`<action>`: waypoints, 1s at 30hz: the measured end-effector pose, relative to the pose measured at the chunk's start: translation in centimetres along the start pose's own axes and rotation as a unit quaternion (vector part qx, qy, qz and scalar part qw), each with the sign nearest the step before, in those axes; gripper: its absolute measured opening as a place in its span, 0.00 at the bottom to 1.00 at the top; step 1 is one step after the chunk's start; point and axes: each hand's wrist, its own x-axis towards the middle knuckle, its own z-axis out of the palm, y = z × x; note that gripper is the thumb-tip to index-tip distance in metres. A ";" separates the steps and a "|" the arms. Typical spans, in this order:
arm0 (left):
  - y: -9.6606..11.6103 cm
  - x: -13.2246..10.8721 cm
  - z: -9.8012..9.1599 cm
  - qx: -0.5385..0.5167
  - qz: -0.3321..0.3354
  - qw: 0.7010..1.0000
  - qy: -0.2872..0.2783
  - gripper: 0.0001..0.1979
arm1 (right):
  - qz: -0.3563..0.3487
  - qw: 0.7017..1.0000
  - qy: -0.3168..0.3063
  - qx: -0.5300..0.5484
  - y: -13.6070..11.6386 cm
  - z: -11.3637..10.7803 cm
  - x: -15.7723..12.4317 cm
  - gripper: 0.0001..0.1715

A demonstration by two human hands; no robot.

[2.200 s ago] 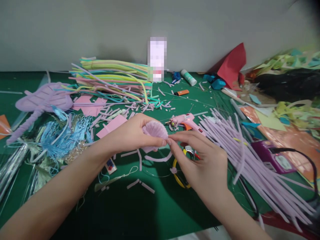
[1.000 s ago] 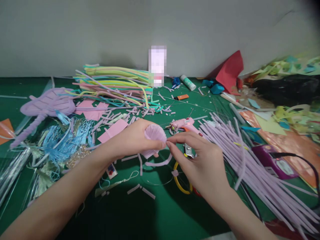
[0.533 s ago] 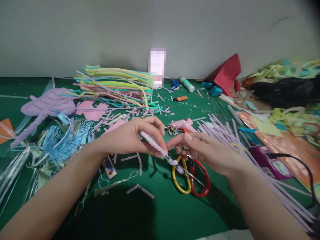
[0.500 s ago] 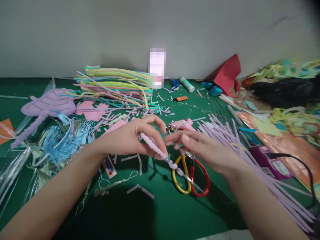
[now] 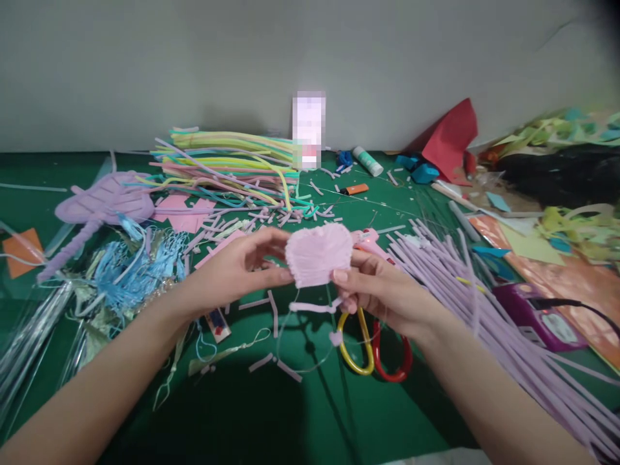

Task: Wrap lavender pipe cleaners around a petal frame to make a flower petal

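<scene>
A flat lilac shell-shaped piece (image 5: 318, 254) made of pipe cleaners is held upright over the green table (image 5: 252, 413), facing me. My left hand (image 5: 242, 268) pinches its left edge with thumb and fingers. On its right edge my right hand (image 5: 382, 290) is closed, thumb in front. A short lilac pipe-cleaner tail (image 5: 314, 307) sticks out below the piece, and a small lilac bit (image 5: 336, 337) dangles under it on a thin wire. Scissors with a yellow and a red handle (image 5: 375, 345) lie on the table just below my right hand.
A pink glue gun (image 5: 371, 240) lies behind the piece. Many long lilac pipe cleaners (image 5: 489, 310) fan out at right, near a purple device (image 5: 533, 316) with a black cable. Coloured pipe cleaners (image 5: 227, 161) are stacked at the back; a lilac fan shape (image 5: 104, 203) and blue tassels (image 5: 130, 268) lie left.
The lilac piece was edge-on and low between my fingertips half a second ago; now it is turned flat toward me and raised, with both hands gripping its sides.
</scene>
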 end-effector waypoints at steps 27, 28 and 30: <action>-3.0 -2.9 1.2 -0.122 -0.207 0.971 -0.002 0.06 | 0.013 0.984 -0.043 -0.172 1.3 0.9 0.9 0.16; -3.0 -2.9 1.2 -0.124 -0.207 0.971 -0.001 0.06 | 0.009 0.985 -0.045 -0.167 1.4 1.0 0.9 0.16; -3.0 -2.9 1.2 -0.127 -0.205 0.970 -0.001 0.05 | 0.007 0.986 -0.046 -0.159 1.4 1.2 0.9 0.16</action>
